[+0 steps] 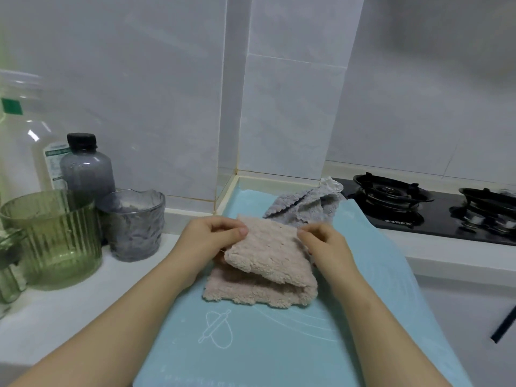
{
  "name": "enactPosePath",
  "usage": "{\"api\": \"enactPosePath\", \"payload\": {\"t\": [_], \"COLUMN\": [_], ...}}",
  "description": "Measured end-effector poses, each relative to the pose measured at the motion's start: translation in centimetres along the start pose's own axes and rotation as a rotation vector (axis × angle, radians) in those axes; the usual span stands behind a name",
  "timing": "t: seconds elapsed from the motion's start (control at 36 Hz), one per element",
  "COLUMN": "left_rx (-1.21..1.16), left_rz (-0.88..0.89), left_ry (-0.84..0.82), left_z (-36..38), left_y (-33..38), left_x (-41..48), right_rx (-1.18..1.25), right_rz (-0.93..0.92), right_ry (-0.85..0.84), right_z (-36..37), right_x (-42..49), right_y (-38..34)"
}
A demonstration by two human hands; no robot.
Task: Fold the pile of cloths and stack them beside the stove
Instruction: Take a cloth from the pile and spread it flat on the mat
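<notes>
Two cloths on the blue mat (251, 344) on the table (55, 317). Beige cloth (268, 263), half folded, at mat centre. Left hand (206, 236) and right hand (326, 241) each pinch its upper layer, grip closed on fabric. Grey cloth (301, 205) lies crumpled behind it, just beside the two-burner stove (391, 196). Left of mat: clear bottle (25, 135), grey bottle (86, 169), green glass (55, 238), grey glass (134, 227); contents unclear.

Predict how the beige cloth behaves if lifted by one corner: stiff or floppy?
Probably floppy: the beige cloth sags between the left hand and right hand pinching its top layer. Likely light: fingertip pinches hold it up. Its fluffy pile probably grips rather than slides on the blue mat.
</notes>
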State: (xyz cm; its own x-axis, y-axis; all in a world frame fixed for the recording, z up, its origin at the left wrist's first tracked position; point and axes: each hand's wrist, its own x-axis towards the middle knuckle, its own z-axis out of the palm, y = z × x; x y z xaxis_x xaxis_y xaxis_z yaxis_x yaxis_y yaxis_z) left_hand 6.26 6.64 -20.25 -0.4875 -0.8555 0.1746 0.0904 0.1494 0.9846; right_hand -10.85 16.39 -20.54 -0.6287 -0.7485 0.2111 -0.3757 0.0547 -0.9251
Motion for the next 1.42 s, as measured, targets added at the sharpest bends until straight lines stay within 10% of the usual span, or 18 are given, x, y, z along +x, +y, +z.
{"api": "enactPosePath", "payload": {"t": [0.28,0.47,0.58,0.81,1.11,1.42], "left_rx": [0.896,0.732,0.321,1.23,1.477,1.308], "left_rz": [0.111,0.219,0.248,0.064,0.064,0.124], "left_ry": [-0.021,0.107,-0.199,-0.454,-0.486,-0.236], "left_z": [-1.3,-1.7,-0.4,-0.1,0.1,0.0], "left_y": [-0.6,-0.5,0.3,-1.2,-1.0,-1.8], "left_x": [0.1,0.6,-0.5,-0.3,-0.6,-2.2], "right_rx": [-0.085,-0.057,-0.11,-0.768,-0.925,-0.864], "right_rz": [-0.014,-0.326,-0.383,-0.227,-0.125,-0.032], "right_ry": [-0.194,0.054,-0.105,-0.475,-0.539,-0.264], "right_z": [0.3,0.5,1.2,2.3,2.9,2.9], "right_x": [-0.4,-0.9,-1.2,-1.1,-1.6,-3.1], "right_y": [0.2,-1.1,-1.5,-0.1,-0.1,0.5]}}
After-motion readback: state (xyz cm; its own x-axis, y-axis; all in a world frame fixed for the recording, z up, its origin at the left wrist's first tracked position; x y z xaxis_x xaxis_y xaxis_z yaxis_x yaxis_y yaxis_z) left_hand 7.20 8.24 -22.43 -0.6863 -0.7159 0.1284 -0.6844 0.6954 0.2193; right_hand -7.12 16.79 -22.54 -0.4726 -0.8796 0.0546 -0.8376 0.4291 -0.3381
